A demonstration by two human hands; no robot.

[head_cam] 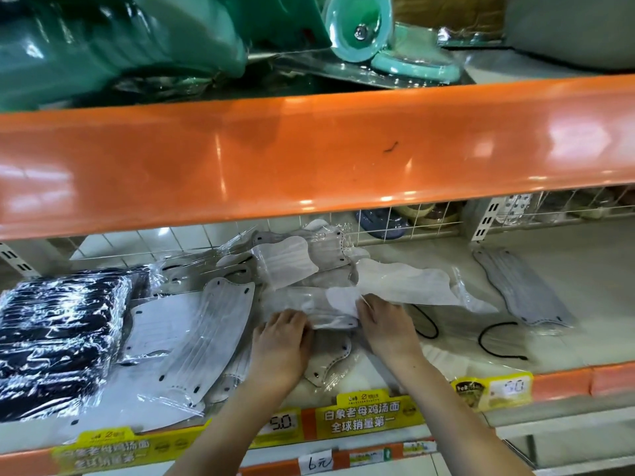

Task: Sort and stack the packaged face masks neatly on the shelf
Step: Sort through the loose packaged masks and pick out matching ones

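We are pinching a clear-wrapped white mask packet (330, 309) mid-shelf between our left hand (280, 341) and right hand (386, 329); its long axis is running left-right, one hand at each end.

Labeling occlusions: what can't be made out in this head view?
- Left hand fingers: curled under the clear mask packet, grip unclear.
- Black mask stack: glare hides the count, left edge cuts it.
- Lower shelf back: hidden by the orange shelf edge.
- Price tags: partly blurred.
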